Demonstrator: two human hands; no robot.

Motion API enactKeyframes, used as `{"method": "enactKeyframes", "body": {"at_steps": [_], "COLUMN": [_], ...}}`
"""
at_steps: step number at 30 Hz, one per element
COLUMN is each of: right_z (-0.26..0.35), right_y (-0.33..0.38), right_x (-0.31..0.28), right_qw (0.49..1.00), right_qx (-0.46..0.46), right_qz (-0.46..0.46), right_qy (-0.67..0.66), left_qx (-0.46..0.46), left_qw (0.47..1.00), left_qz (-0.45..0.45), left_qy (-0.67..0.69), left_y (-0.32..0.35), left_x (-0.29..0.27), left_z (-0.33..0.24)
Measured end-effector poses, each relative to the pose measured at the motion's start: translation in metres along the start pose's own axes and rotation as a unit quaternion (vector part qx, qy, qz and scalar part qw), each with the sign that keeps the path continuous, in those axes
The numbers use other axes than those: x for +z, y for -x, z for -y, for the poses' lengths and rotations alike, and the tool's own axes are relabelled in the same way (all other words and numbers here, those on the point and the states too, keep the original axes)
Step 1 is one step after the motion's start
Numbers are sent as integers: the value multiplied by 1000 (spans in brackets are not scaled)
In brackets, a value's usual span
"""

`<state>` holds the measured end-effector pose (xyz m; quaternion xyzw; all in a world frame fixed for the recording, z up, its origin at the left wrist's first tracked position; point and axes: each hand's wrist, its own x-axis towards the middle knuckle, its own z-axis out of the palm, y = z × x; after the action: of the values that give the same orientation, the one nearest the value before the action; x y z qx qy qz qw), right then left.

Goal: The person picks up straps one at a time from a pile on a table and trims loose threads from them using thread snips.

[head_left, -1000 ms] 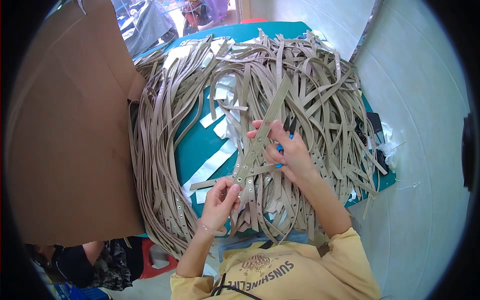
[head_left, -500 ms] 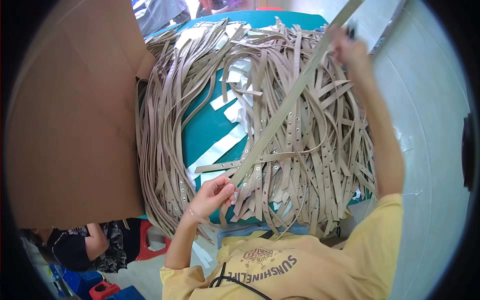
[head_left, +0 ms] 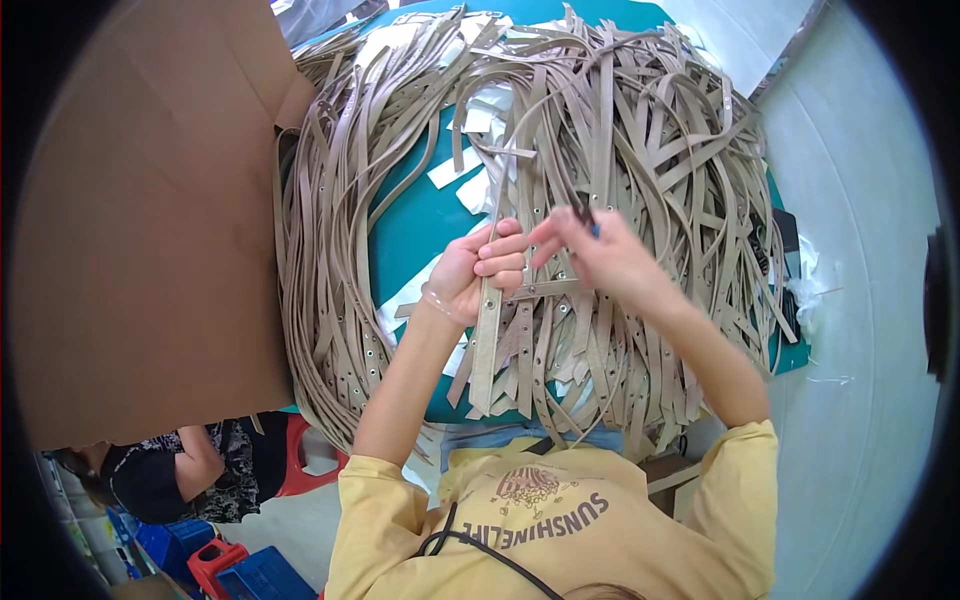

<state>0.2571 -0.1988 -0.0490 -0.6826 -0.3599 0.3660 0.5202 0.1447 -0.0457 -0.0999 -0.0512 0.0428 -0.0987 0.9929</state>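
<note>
1. At the middle of the frame, my left hand (head_left: 480, 268) is closed, its fingers curled over a beige strap (head_left: 486, 350) and gripping it.
2. Just to the right of it, my right hand (head_left: 605, 258) is half curled around a pair of scissors (head_left: 582, 207); the dark blades point toward the top of the frame, and a bit of blue handle shows by my knuckles.
3. The forefinger of that right hand stretches out toward my left fingers; it is a little blurred, and I cannot tell whether the two hands touch.
4. From under my left hand, the strap hangs toward the lower middle of the frame, its loose end lying over other straps near the table's front edge.
5. The strap is flat and narrow, with metal-rimmed holes along it and a slightly slanted end.
6. Across the upper right and centre of the frame, a tangled heap of straps (head_left: 690, 130) spreads out, many with the same holes.
7. Left of centre, a long bundle of straps (head_left: 330, 200) curves down the green table (head_left: 400, 240), beside a brown cardboard box (head_left: 150, 250).
8. Between bundle and heap lie white strips (head_left: 455, 168).
</note>
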Motion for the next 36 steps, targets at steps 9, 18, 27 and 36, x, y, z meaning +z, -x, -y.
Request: {"method": "enactKeyframes", "body": {"at_steps": [9, 18, 27, 36], "right_z": [12, 17, 23, 13], "right_y": [10, -6, -84, -82], "right_x": [-62, 23, 74, 48], "right_qw": [849, 979, 926, 925], "right_qx": [-144, -120, 70, 88], "right_qz": [-368, -59, 140, 73], "right_qy": [350, 152, -345, -362], "left_qx": [58, 98, 113, 88], "left_qw": [304, 186, 839, 910], "left_qz": [-349, -569, -173, -134], "left_qy": [-885, -795, -504, -381], "left_y": [11, 129, 91, 89], "left_x": [-26, -5, 60, 42], "left_z": [7, -110, -34, -20]}}
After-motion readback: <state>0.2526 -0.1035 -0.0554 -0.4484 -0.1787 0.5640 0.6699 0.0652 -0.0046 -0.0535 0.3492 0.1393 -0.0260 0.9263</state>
